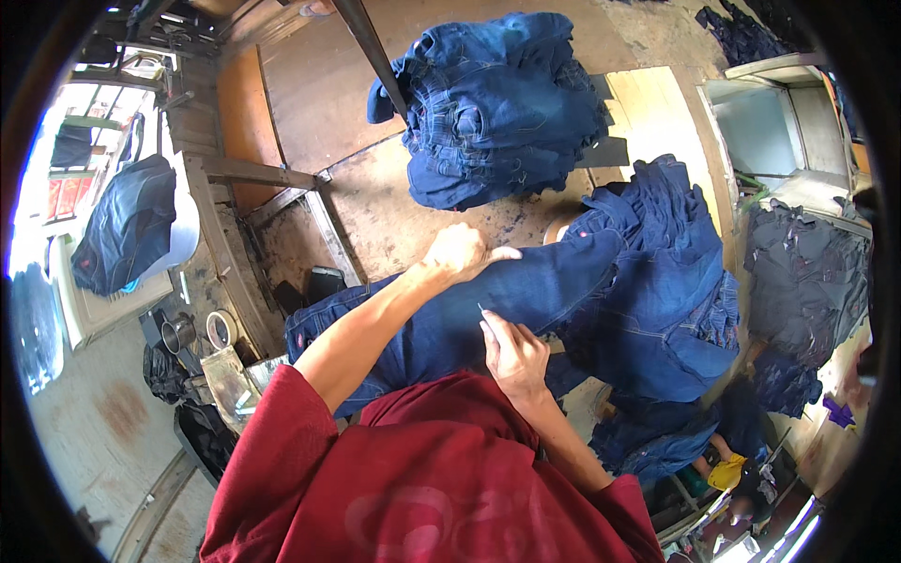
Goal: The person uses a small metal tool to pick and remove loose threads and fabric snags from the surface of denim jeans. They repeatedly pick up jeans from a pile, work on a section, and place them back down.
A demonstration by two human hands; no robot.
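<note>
A pair of dark blue denim trousers [441,314] lies stretched across in front of me, one leg pulled out to the left. At the leg's far edge my left hand [457,251] is closed on the denim, thumb pointing right. Its fingertips are hidden. My right hand [518,358] is above the nearer part of the leg, pinching a small thin tool [481,307]. Just its light tip shows past the fingers, close to the cloth. The trousers run on to the right into a bunched heap of denim [657,281].
A tall pile of folded denim [497,103] sits farther back on the brown worktop [319,113]. Left are a tape roll [221,328], a metal cup [176,334] and a wooden frame [263,174]. Dark garments [807,281] lie right. Another person's arm [721,447] shows lower right, beside yellow cloth.
</note>
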